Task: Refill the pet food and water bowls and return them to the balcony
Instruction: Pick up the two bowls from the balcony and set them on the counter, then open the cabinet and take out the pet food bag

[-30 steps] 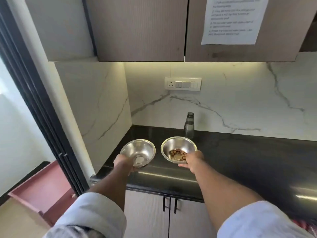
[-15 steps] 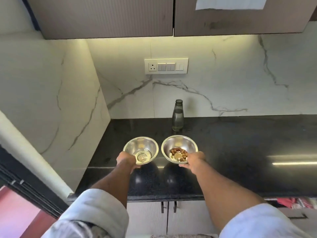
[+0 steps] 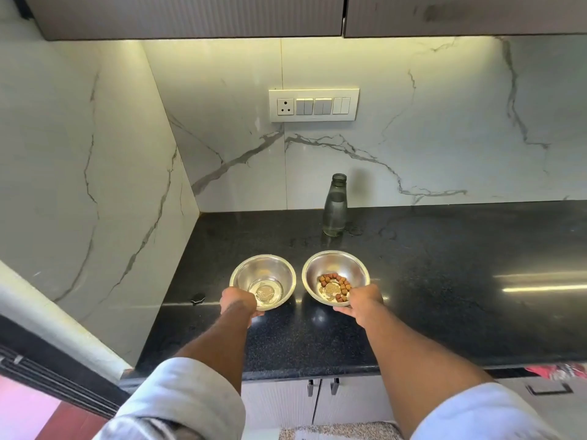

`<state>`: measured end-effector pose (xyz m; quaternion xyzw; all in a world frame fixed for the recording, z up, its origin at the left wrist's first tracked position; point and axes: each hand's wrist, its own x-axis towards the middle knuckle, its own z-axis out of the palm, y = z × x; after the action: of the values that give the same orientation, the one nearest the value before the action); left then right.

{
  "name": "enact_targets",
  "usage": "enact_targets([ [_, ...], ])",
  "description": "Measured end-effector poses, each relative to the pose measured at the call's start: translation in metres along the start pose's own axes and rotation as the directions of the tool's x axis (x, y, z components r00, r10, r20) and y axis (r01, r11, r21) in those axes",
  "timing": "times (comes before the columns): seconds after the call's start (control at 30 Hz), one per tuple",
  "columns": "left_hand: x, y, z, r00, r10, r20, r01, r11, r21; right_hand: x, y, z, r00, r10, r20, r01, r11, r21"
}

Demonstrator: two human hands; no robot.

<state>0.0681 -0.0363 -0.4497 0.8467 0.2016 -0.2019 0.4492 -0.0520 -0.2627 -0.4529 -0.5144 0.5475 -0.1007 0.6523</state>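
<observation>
The left hand (image 3: 239, 301) grips the near rim of the left steel bowl (image 3: 263, 277), fingers curled under its edge, just below the middle of the frame. The bowl extends up and right from that hold; a shallow pool of what looks like water sits in its bottom. The right hand (image 3: 362, 300) holds the near-right rim of the right steel bowl (image 3: 335, 274) the same way, thumb on the lip and fingers beneath. Brown kibble (image 3: 337, 284) lies in a loose ring on that bowl's floor, just left of the thumb. The 2 bowls sit side by side, rims nearly touching; whether they rest on the black counter (image 3: 444, 281) or hover just over it cannot be told.

Above the right bowl, near the marble backsplash (image 3: 413, 138), stands 1 uncapped glass bottle (image 3: 335, 208), apart from both bowls. A small dark object (image 3: 197, 298) lies on the counter left of the left hand. The side wall closes the counter at the left; its front edge runs below the forearms. To the right the counter stretches open to the frame's edge. A switch panel (image 3: 313, 105) sits at upper centre.
</observation>
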Motion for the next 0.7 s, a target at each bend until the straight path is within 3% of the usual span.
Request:
enact_targets([
  [0.07,0.002,0.002,-0.001,1.0,-0.003,0.021,0.003,1.0,-0.027,0.0,0.002,0.002,0.998,0.018,-0.055,-0.02,0.999,-0.036],
  [0.33,0.006,0.009,-0.003,0.998,-0.052,0.047,0.057,0.993,-0.103,0.006,0.009,0.001,0.997,0.04,-0.059,-0.045,0.996,-0.08],
  [0.43,0.003,0.013,-0.008,0.998,-0.054,-0.043,0.053,0.998,-0.026,0.004,0.004,-0.002,0.997,0.035,-0.067,-0.047,0.98,-0.191],
  [0.57,0.002,0.03,-0.019,0.975,0.03,-0.222,-0.02,0.999,0.048,-0.003,-0.014,-0.005,0.974,-0.154,-0.163,0.025,0.796,-0.605],
  [0.7,-0.009,0.063,-0.038,0.927,0.211,-0.311,-0.228,0.973,-0.02,-0.021,-0.056,0.003,0.913,-0.387,-0.133,0.242,0.774,-0.585],
])
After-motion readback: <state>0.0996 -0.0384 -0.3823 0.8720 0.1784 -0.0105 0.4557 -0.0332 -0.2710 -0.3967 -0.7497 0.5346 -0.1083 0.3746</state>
